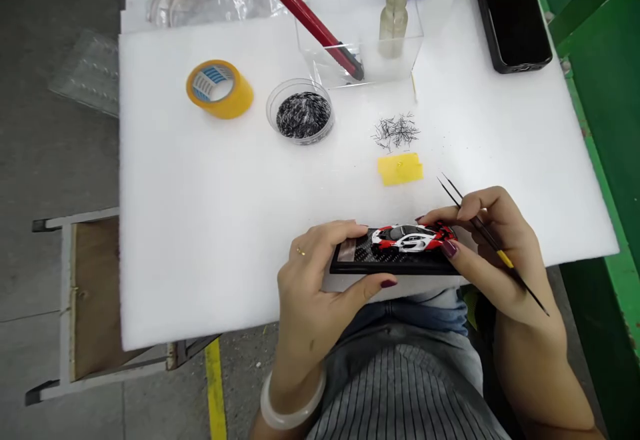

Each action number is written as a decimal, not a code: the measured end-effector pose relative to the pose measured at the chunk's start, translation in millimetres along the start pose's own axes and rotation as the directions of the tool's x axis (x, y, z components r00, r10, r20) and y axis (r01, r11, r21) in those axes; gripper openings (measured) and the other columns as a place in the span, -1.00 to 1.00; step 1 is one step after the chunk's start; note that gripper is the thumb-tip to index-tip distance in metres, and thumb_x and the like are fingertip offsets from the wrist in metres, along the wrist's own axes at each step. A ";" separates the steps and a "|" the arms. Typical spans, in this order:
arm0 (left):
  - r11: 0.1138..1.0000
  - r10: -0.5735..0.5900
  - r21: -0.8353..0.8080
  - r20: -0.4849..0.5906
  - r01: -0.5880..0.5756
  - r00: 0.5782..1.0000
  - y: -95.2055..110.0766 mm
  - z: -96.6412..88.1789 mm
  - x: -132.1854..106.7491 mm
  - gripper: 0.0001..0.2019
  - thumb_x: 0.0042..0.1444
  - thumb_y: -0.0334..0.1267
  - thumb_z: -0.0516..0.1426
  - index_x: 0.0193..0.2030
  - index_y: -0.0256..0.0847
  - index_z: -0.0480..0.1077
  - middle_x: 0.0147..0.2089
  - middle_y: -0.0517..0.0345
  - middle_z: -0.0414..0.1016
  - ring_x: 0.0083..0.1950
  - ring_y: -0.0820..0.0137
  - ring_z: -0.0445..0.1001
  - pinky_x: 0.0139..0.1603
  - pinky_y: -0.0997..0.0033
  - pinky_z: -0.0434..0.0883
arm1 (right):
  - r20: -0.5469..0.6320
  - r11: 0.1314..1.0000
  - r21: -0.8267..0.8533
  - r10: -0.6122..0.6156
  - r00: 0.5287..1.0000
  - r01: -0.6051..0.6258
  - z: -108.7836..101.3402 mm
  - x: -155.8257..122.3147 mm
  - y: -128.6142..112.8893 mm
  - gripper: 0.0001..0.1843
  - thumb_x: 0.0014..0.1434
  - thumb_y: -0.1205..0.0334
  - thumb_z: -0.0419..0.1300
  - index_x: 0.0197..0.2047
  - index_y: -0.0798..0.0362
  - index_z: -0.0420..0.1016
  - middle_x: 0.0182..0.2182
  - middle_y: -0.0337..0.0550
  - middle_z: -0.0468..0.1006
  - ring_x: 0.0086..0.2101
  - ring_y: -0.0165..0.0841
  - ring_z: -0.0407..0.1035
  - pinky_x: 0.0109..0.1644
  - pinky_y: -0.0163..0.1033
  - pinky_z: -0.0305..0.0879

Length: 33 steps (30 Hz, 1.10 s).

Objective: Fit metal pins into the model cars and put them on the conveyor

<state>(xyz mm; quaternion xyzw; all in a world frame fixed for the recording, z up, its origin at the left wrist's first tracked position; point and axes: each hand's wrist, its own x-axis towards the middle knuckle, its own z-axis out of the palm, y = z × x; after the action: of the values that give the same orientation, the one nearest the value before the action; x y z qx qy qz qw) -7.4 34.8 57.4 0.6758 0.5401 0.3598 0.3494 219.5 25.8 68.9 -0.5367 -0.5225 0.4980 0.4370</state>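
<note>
Head view: by the near edge of the white board [200,227], my left hand [315,287] grips the black base [395,269] bearing the model car [413,240]; my right hand [523,247] closes round its rear end, holding tweezers [505,259] too. Room opens leftward to the board's edge. Just beyond lie yellow tape [400,169] and loose black filaments [397,132]; farther, round dish [301,141] and tape roll [233,97]; clear box [400,70] and phone [515,20] crowd the far side.

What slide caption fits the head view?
Left hand gripping a black base, right hand holding tweezers at the red-and-white model car on top.
</note>
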 end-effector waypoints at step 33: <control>0.803 0.533 0.234 0.129 -0.548 0.836 -10.7 0.3 -7.2 -0.72 0.24 -0.23 0.30 0.08 -0.12 0.46 0.02 0.05 0.63 0.14 0.19 0.61 0.23 0.12 0.50 | 0.286 0.930 -0.212 -0.235 0.929 0.300 -10.6 0.2 8.5 -0.54 0.10 0.51 0.30 -0.06 -0.11 0.25 -0.12 -0.17 0.55 -0.13 -0.28 0.54 -0.08 -0.19 0.49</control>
<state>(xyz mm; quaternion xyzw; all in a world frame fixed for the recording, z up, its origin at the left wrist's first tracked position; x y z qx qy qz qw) -13.4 29.6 47.2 0.8515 0.3577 0.3506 0.1552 231.0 25.9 61.8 -0.4423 -0.7022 0.4276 0.3583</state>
